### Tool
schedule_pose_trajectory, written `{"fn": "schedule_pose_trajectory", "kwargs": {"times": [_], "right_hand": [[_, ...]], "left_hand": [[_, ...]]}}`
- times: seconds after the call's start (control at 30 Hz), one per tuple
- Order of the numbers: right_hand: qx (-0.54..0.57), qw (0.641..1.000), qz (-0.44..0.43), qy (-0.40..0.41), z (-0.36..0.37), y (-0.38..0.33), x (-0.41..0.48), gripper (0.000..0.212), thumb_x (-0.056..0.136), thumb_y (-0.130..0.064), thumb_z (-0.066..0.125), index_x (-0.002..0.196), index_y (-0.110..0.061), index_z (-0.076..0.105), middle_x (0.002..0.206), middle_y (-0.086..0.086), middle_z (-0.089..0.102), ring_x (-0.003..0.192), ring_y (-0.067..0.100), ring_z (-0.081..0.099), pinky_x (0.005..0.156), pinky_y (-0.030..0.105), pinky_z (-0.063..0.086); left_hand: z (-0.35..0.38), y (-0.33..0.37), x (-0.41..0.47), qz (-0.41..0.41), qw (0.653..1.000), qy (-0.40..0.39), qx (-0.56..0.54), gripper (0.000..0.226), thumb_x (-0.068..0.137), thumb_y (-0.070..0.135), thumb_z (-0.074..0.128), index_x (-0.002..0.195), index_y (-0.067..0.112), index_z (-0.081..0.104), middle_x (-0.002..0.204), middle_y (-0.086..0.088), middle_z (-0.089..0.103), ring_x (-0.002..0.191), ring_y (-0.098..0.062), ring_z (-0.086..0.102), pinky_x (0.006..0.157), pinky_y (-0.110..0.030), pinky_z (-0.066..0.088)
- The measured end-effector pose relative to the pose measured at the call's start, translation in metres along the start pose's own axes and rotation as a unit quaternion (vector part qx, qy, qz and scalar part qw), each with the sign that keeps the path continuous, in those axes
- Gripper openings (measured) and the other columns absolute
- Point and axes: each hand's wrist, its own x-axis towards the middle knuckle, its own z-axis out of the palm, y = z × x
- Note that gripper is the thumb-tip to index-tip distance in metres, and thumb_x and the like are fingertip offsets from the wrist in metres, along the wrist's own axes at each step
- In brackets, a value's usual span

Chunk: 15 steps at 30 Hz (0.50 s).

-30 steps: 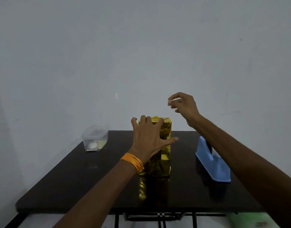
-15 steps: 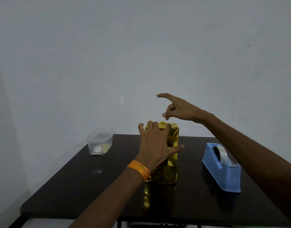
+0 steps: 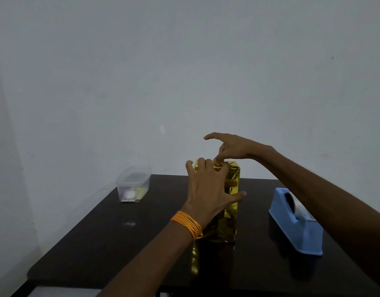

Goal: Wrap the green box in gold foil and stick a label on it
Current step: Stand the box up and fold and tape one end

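Gold-foiled box [image 3: 231,185] upright, crinkled shiny wrap, left hand [image 3: 208,189] gripping its top

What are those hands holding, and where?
The left hand grips the gold-wrapped box by its upper part; the right hand touches its top edge.

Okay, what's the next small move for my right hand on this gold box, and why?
Probably press down with the right hand and smooth the foil on top of the gold-wrapped box. Its fingertips touch the top, and the left hand holds the box upright.
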Motion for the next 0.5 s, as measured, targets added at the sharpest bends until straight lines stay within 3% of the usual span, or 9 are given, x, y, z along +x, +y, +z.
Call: {"fn": "schedule_pose_trajectory", "kwargs": {"times": [0.07, 0.1, 0.2, 0.27, 0.33, 0.43, 0.5], "right_hand": [[-0.040, 0.999, 0.024, -0.020, -0.005, -0.003, 0.007, 0.080, 0.084, -0.023, 0.078, 0.150, -0.030, 0.034, 0.140, 0.005, 0.054, 0.087, 0.015, 0.062, 0.081, 0.030, 0.053], [-0.053, 0.997, 0.045, -0.033, -0.008, -0.004, 0.010, 0.081, 0.083, -0.028, 0.080, 0.150, -0.030, 0.034, 0.142, 0.005, 0.052, 0.086, 0.017, 0.064, 0.076, 0.029, 0.052], [-0.111, 0.986, 0.119, -0.042, -0.017, -0.006, 0.008, 0.085, 0.078, -0.050, 0.080, 0.148, -0.024, 0.039, 0.122, 0.006, 0.066, 0.077, 0.013, 0.066, 0.066, 0.025, 0.050], [-0.115, 0.979, 0.163, -0.040, -0.016, -0.002, 0.002, 0.083, 0.079, -0.059, 0.074, 0.145, -0.020, 0.043, 0.097, 0.003, 0.069, 0.066, 0.009, 0.059, 0.057, 0.022, 0.043], [-0.071, 0.980, 0.184, -0.013, -0.008, 0.008, -0.006, 0.075, 0.081, -0.061, 0.071, 0.140, -0.021, 0.048, 0.085, 0.002, 0.064, 0.063, 0.009, 0.054, 0.052, 0.020, 0.040], [0.065, 0.975, 0.184, 0.103, 0.014, 0.034, -0.018, 0.053, 0.086, -0.051, 0.071, 0.125, -0.018, 0.058, 0.092, 0.004, 0.064, 0.067, 0.010, 0.057, 0.052, 0.019, 0.043], [0.219, 0.947, 0.194, 0.133, 0.028, 0.041, -0.027, 0.043, 0.088, -0.049, 0.070, 0.117, -0.018, 0.063, 0.104, 0.007, 0.067, 0.078, 0.014, 0.062, 0.062, 0.023, 0.050]], "left_hand": [[-0.001, 0.001, 0.000, -0.001, 1.000, -0.006, -0.001, 0.082, 0.078, 0.086, 0.040, 0.140, 0.032, 0.042, 0.140, -0.012, 0.047, 0.134, -0.032, 0.035, 0.110, -0.062, 0.014], [-0.001, 0.001, 0.000, -0.001, 1.000, -0.010, -0.001, 0.083, 0.078, 0.086, 0.040, 0.142, 0.033, 0.040, 0.141, -0.012, 0.046, 0.135, -0.032, 0.035, 0.110, -0.062, 0.014], [-0.001, 0.000, -0.001, -0.004, 1.000, -0.010, 0.006, 0.084, 0.078, 0.087, 0.039, 0.143, 0.033, 0.038, 0.140, -0.012, 0.047, 0.134, -0.033, 0.035, 0.109, -0.062, 0.015], [0.001, -0.001, -0.002, -0.002, 1.000, -0.005, 0.010, 0.083, 0.077, 0.087, 0.039, 0.140, 0.032, 0.040, 0.137, -0.013, 0.048, 0.132, -0.033, 0.036, 0.108, -0.062, 0.017], [0.001, -0.001, -0.002, 0.000, 1.000, -0.002, 0.008, 0.083, 0.077, 0.086, 0.040, 0.139, 0.031, 0.039, 0.135, -0.013, 0.048, 0.130, -0.033, 0.037, 0.108, -0.061, 0.019], [0.000, -0.001, -0.001, 0.002, 1.000, -0.006, 0.018, 0.084, 0.077, 0.086, 0.040, 0.141, 0.030, 0.039, 0.134, -0.014, 0.049, 0.129, -0.033, 0.038, 0.108, -0.061, 0.020], [0.003, -0.002, -0.002, 0.006, 1.000, 0.005, 0.016, 0.085, 0.076, 0.086, 0.040, 0.140, 0.030, 0.041, 0.132, -0.015, 0.051, 0.128, -0.034, 0.040, 0.106, -0.061, 0.021]]}}
